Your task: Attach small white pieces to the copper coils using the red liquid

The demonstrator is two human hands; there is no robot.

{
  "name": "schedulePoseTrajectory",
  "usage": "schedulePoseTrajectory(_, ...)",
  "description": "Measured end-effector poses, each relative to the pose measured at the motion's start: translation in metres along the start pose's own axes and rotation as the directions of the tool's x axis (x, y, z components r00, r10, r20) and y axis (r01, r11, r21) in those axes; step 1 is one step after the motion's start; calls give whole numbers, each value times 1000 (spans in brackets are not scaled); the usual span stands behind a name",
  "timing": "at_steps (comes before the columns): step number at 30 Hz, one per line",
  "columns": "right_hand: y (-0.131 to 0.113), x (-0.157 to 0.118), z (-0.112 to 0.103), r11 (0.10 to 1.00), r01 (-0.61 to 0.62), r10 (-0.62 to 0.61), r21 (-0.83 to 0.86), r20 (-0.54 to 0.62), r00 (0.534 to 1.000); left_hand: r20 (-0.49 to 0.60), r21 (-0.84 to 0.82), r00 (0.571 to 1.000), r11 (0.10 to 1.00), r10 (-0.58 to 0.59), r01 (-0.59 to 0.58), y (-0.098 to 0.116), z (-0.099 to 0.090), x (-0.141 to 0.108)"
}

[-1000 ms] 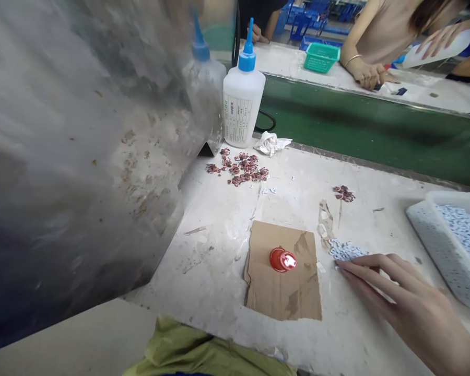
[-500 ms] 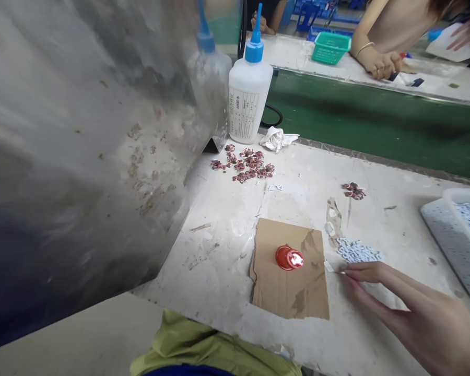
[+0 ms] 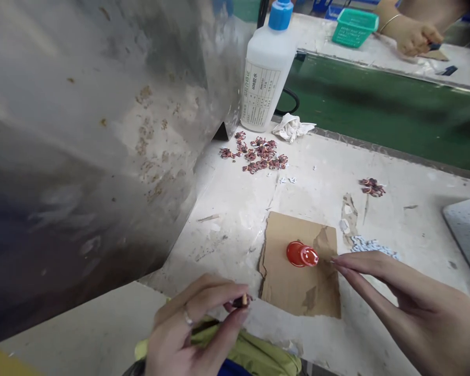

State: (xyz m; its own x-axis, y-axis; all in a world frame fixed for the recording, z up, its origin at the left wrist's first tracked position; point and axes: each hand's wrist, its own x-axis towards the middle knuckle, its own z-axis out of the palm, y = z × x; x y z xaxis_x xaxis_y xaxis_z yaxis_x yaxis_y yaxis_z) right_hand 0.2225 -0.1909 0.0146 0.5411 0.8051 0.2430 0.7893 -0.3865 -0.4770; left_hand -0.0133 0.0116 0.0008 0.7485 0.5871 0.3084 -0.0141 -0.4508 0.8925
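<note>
Between thumb and fingers my left hand (image 3: 198,324) pinches a small dark brown piece (image 3: 241,301) with a light tan part, low over the table's front edge. My right hand (image 3: 407,308) is closed in a pinch right of the red cup; whatever its fingertips hold is too small to name. The red cup (image 3: 301,254) with a shiny opening lies on a brown cardboard square (image 3: 285,284). Small pale blue pieces (image 3: 372,246) are heaped just beyond my right hand. Brown figure-like pieces (image 3: 264,151) lie in a cluster farther back, with a smaller group (image 3: 372,187) at the right.
A metal sheet (image 3: 102,146) fills the left side. At the back stand a white bottle with a blue cap (image 3: 262,86) and a crumpled tissue (image 3: 293,128). A pale bin (image 3: 468,224) is at the right edge. Beyond a green strip (image 3: 376,104) are another person's hand and a green basket (image 3: 354,32).
My left hand has come into view with the brown piece. My right hand has moved from beside the pale blue heap towards the red cup. The whole view has shifted slightly.
</note>
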Motion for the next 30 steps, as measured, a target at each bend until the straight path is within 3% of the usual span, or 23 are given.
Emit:
schedulePoseTrajectory(2,-2,1,2,1000,18,-18,14,12,1000,53,-51,998,998,-32,35,-3,12,8)
schedulePoseTrajectory(6,-4,3,3,999,51,-51,0,44,998,57,-126,997,991,-45,52,-1,23,14)
schedulePoseTrajectory(25,-5,9,4,997,77,-77,6,90,993,44,-116,998,992,-46,50,-4,28,20)
schedulePoseTrajectory(30,-15,-3,0,990,-24,23,137,10,1000,60,-179,998,983,-17,28,2,33,26)
